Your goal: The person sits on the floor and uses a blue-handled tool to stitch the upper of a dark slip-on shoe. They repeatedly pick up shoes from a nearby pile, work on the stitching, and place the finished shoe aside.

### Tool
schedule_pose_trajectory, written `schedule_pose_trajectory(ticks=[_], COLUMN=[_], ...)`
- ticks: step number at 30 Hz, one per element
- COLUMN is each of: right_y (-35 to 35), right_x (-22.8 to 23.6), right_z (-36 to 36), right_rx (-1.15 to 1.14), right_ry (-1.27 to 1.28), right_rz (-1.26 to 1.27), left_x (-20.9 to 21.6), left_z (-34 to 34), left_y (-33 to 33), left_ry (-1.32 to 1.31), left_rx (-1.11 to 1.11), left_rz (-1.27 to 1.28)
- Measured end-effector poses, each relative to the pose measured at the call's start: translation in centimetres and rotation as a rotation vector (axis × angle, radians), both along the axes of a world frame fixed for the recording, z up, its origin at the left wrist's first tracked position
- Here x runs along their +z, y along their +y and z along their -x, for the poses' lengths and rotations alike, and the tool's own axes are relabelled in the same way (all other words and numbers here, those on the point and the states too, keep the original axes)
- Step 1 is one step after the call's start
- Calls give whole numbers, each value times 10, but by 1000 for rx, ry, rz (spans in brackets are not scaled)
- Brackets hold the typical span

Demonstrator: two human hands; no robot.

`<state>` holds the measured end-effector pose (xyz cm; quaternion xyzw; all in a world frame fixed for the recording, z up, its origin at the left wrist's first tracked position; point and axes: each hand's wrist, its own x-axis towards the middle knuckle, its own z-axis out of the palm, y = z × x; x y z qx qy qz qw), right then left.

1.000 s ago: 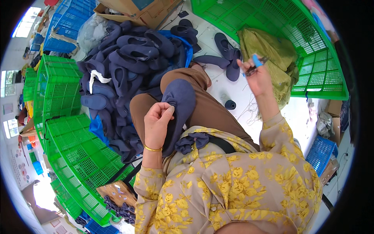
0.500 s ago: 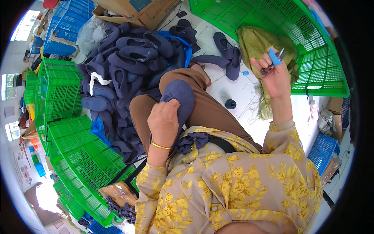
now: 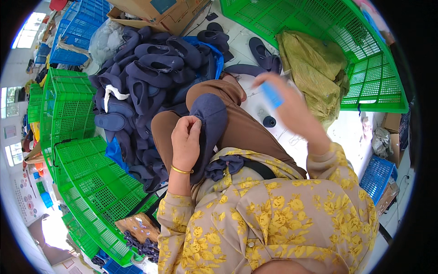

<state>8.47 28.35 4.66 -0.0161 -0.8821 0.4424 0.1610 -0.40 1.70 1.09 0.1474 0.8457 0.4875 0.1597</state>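
Right hand has dropped leftward; left hand grips navy shoe.

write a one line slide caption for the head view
Left hand grips a navy shoe upper on the lap; blurred right hand holds a small blue tool.

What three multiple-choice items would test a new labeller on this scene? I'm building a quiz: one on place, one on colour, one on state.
1. Where does the navy shoe upper in the left hand rest?
A. on the lap
B. in a crate
C. on a box

2. What colour is the small tool in the right hand?
A. red
B. blue
C. white

3. How is the right hand?
A. flat on the floor
B. raised and blurred
C. in a crate

Answers: 1 A, it lies over the brown trousers; 2 B, the handle shows blue; 3 B, it is lifted and smeared.
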Motion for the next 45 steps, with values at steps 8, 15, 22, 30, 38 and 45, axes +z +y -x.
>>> schedule_pose_trajectory(ticks=[8,15,22,30,38,45], right_y=[-84,-89,-83,-40,-16,-46], right_x=[-18,-31,-36,-50,-89,-70], right_z=[25,28,28,11,-4,14], right_rx=[364,323,223,-67,-174,-125], right_ry=[-330,-157,-243,-477,-368,-323], right_rz=[-481,-566,-348,122,330,312], left_x=[2,-4,8,17,51,-30], left_z=[1,-1,-1,-4,-13,-25], left_y=[-7,-5,-12,-100,-389,-320], left_ry=[-354,-306,-92,63,422,188], left_rx=[25,31,29,112,1293,917], left_rz=[-196,-228,-93,319,-852,-82])
